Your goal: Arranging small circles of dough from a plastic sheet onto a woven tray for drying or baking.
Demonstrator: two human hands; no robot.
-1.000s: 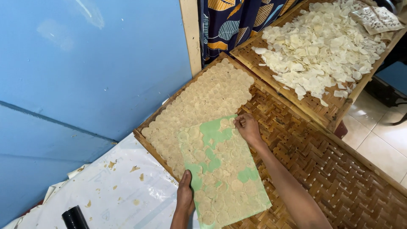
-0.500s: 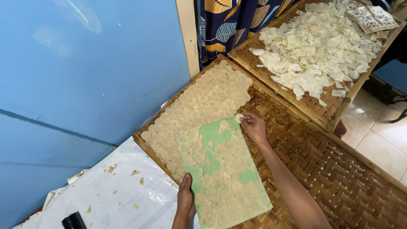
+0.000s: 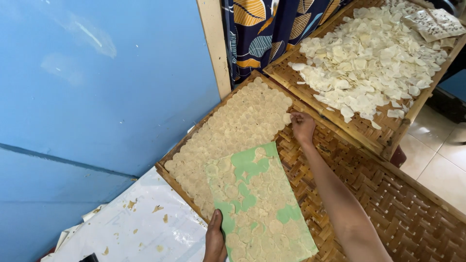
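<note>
A blue wall (image 3: 97,87) is filling the left of the frame. At bottom centre the left hand (image 3: 215,240) is gripping the near edge of a green sheet (image 3: 259,208) covered with pale round wafers, lying on the woven bamboo tray (image 3: 388,204). Right of centre, the right hand (image 3: 303,127) is pressing curled fingers by the laid wafers (image 3: 238,128); whether its grip is grasping one, I cannot tell. Upper right, white chips (image 3: 374,58) are lying heaped on a second tray (image 3: 383,138).

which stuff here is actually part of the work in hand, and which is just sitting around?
In use:
- left hand gripping green board of pale discs
- right hand at the laid discs
- woven tray beneath

Lying about:
- second tray with loose white chips
- white sheet with crumbs
- patterned curtain
- blue wall
</note>
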